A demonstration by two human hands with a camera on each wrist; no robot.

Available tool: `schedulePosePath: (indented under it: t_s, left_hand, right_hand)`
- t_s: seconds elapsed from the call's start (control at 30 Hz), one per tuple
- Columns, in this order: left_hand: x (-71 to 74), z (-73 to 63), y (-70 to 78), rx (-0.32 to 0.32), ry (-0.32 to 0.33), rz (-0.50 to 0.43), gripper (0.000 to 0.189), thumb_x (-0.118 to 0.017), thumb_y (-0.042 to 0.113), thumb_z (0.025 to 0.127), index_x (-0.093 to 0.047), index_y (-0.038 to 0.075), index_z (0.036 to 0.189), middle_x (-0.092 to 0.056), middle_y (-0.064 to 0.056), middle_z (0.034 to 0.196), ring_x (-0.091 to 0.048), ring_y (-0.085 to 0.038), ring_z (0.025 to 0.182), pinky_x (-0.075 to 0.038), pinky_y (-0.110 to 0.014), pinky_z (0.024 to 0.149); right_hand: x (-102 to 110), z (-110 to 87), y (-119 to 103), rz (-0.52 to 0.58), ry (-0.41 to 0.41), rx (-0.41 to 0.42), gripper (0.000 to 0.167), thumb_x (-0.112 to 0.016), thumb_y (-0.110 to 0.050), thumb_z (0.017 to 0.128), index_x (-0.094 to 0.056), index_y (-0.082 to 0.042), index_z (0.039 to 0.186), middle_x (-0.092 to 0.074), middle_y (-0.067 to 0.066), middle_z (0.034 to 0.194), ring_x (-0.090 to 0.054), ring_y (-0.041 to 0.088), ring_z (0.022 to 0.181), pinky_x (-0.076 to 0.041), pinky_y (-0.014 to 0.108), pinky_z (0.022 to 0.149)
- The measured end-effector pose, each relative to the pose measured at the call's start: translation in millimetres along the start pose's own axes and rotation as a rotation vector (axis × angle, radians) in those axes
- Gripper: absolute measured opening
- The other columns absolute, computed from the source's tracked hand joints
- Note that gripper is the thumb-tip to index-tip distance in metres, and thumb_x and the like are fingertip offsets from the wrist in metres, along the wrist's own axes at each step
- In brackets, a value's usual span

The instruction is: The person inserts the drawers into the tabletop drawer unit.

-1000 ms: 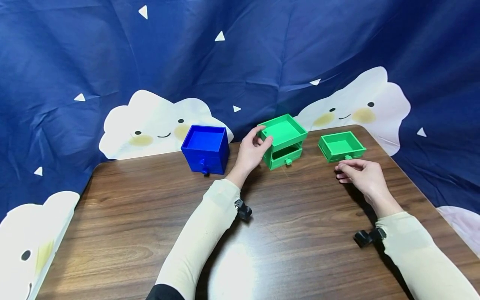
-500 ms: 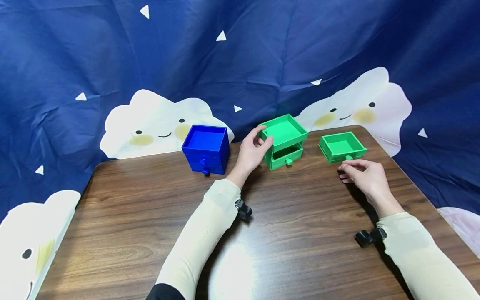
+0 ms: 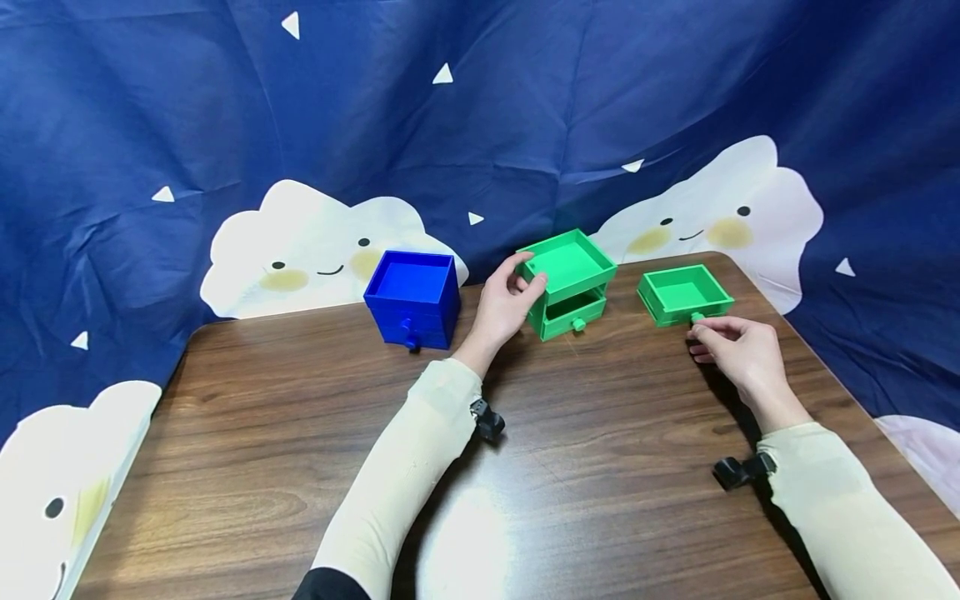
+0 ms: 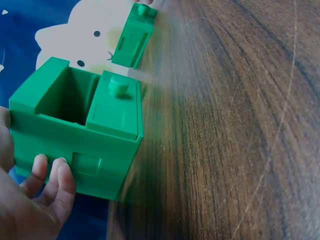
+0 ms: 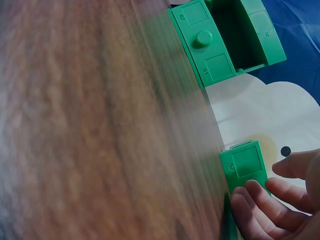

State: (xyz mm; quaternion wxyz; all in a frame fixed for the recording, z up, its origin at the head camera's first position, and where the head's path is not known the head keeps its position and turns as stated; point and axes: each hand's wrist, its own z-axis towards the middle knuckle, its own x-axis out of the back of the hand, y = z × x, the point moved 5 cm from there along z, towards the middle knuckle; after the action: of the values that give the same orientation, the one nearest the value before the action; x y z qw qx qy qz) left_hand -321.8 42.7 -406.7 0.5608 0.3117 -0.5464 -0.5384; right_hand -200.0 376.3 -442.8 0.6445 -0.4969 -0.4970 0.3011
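In the head view my left hand grips the left side of a green two-level mini cabinet, thumb at its front and fingers on the side. Its upper slot gapes; a green drawer with a knob fills the lower one. To the right, a separate green drawer sits upright on the table, nothing in it. My right hand is at that drawer's front, fingertips beside its knob. Thumb and index look apart in the right wrist view; I cannot tell whether they touch the knob.
A blue mini cabinet with knobs on its front stands left of the green one. All stand near the back of the brown wooden table. Behind hangs a blue curtain with smiling clouds and white triangles.
My right hand has shifted slightly right along the front of the loose drawer, so its fingertips are now beside the knob. The left hand and the green cabinet have stayed in place.
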Motion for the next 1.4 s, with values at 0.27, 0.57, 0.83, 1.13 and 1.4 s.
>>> schedulePosePath:
  t_s: [0.27, 0.57, 0.83, 1.13, 1.4]
  left_hand:
    - [0.3, -0.6, -0.2, 0.001, 0.006, 0.006, 0.045, -0.072, 0.027, 0.104, -0.064, 0.014, 0.147, -0.056, 0.003, 0.090, -0.050, -0.008, 0.075, -0.043, -0.021, 0.072]
    - [0.6, 0.8, 2.8, 0.001, 0.009, -0.005, 0.045, -0.072, 0.025, 0.104, -0.065, 0.014, 0.147, -0.056, 0.003, 0.089, -0.050, -0.008, 0.076, -0.043, -0.020, 0.072]
    - [0.0, -0.1, 2.1, 0.008, 0.001, -0.012, 0.046, -0.071, 0.027, 0.105, -0.064, 0.015, 0.148, -0.055, 0.004, 0.090, -0.051, -0.010, 0.076, -0.043, -0.021, 0.073]
    - [0.6, -0.8, 0.8, 0.011, -0.001, -0.030, 0.045, -0.071, 0.027, 0.105, -0.064, 0.014, 0.148, -0.055, 0.004, 0.090, -0.050, -0.010, 0.075, -0.044, -0.021, 0.072]
    - [-0.3, -1.3, 0.8, 0.015, 0.007, -0.033, 0.046, -0.072, 0.027, 0.104, -0.064, 0.014, 0.148, -0.055, 0.004, 0.089, -0.050, -0.010, 0.074, -0.043, -0.021, 0.072]
  right_hand:
    - [4.1, 3.8, 6.5, -0.052, 0.040, -0.031, 0.039, -0.063, -0.010, 0.105, -0.061, 0.019, 0.131, -0.068, -0.032, 0.072, -0.071, -0.007, 0.066, -0.062, 0.018, 0.064]
    - [8.3, 8.9, 3.8, -0.063, 0.067, -0.043, 0.034, -0.066, -0.011, 0.103, -0.065, 0.014, 0.127, -0.068, -0.030, 0.070, -0.071, -0.006, 0.065, -0.061, 0.018, 0.063]
    - [8.1, 9.3, 3.0, -0.095, 0.077, -0.066, 0.043, -0.064, -0.014, 0.105, -0.063, 0.017, 0.135, -0.063, -0.034, 0.068, -0.068, -0.009, 0.063, -0.061, 0.017, 0.061]
    - [9.8, 14.4, 6.1, -0.190, 0.102, -0.098, 0.045, -0.062, -0.021, 0.105, -0.067, 0.012, 0.134, -0.058, -0.037, 0.062, -0.067, -0.009, 0.057, -0.059, 0.019, 0.057]
    - [9.8, 20.2, 9.1, -0.219, 0.082, -0.084, 0.044, -0.064, -0.022, 0.104, -0.069, 0.014, 0.129, -0.061, -0.032, 0.060, -0.066, -0.007, 0.054, -0.058, 0.019, 0.055]
